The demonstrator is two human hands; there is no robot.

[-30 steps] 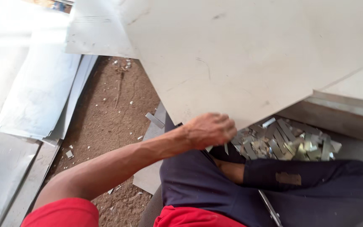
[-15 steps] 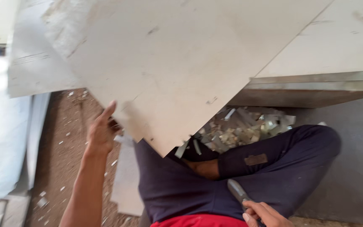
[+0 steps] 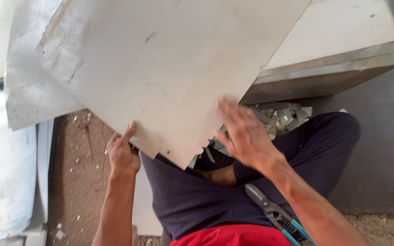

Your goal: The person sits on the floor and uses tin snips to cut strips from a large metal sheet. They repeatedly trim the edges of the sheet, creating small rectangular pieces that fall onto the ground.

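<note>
Large pale metal sheet [image 3: 160,68] lies across my lap, swung further over since a second ago. My left hand [image 3: 123,152] now pinches its lower edge; my right hand [image 3: 245,134], open and blurred, has left the tin snips [image 3: 274,214] on my thigh.

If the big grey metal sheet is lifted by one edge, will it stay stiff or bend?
The metal sheet looks thin and wide, so it would probably flex and wobble. The left hand grips only its edge, while the right hand is spread flat by its lower corner. Its cut edges look sharp.
</note>
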